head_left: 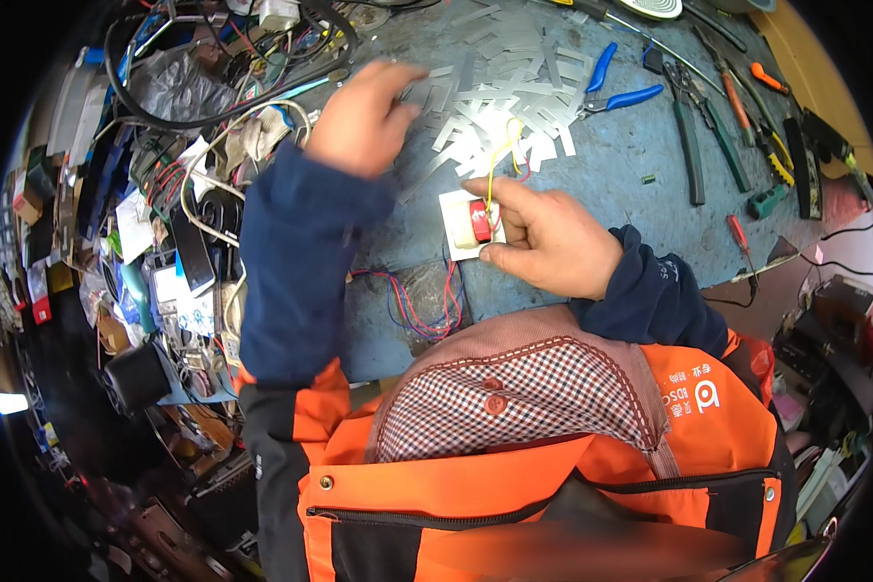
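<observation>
My right hand pinches a small transformer coil between thumb and fingers. The coil has red tape around its winding, a pale square frame, and thin yellow and red leads running up from it. Beyond it lies a loose heap of flat silvery metal laminations, overlapping at many angles. At the heap's left edge is my left hand, slightly blurred, its index finger and thumb apart with nothing visible between them.
Blue-handled pliers lie right of the heap, with green-handled cutters and a red screwdriver farther right. Red and blue wires lie near my body. Tangled cables and a dark phone crowd the left side.
</observation>
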The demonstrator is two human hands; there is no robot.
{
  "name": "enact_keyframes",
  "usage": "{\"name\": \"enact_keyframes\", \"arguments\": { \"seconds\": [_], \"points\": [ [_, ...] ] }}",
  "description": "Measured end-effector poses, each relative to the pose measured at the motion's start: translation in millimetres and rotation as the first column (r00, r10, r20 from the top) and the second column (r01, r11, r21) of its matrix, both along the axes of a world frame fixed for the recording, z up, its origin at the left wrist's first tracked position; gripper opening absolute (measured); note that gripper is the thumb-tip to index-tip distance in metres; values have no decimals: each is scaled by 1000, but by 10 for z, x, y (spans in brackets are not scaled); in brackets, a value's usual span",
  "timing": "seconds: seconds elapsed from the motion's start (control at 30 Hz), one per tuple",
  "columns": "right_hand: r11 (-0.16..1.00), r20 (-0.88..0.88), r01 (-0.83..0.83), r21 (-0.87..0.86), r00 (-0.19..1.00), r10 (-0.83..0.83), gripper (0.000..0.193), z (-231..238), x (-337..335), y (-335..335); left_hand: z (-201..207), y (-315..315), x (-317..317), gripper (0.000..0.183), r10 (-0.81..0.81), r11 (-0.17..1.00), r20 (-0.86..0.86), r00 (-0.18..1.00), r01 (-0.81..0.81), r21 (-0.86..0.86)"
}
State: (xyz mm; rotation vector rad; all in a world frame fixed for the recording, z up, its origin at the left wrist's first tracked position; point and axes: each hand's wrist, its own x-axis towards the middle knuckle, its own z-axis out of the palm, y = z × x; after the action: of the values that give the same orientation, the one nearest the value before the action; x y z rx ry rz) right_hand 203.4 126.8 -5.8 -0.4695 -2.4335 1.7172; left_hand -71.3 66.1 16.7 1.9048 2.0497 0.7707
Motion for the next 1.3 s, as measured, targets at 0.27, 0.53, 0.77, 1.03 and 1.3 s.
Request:
{"name": "enact_keyframes", "arguments": {
  "seconds": [0.27, 0.53, 0.77, 1.03, 1.3],
  "points": [
    [997, -22, -34, -73, 999, 33, 64, -80, -28, 3, -44, 499, -429, 36, -75, 956, -312, 947, -20, -293],
    [986, -50, -27, -168, 999, 18, 66, -209, -14, -39, 283, -689, 128, 20, 421, 906, 680, 600, -239, -350],
    [931, 9, 24, -364, 1000, -23, 66, -57, -50, -105, -228, -1174, 601, 14, 463, 886, 869, 175, -95, -453],
    [956, 63, 50, -289, 997, -33, 69, -95, -1, -99, -289, -1162, 644, 15, 391, 920, 906, 160, -92, -380],
    [964, 102, 63, -257, 994, -38, 71, -67, -34, -103, -308, -1165, 647, 18, 378, 925, 907, 184, -120, -361]
  ]
}}
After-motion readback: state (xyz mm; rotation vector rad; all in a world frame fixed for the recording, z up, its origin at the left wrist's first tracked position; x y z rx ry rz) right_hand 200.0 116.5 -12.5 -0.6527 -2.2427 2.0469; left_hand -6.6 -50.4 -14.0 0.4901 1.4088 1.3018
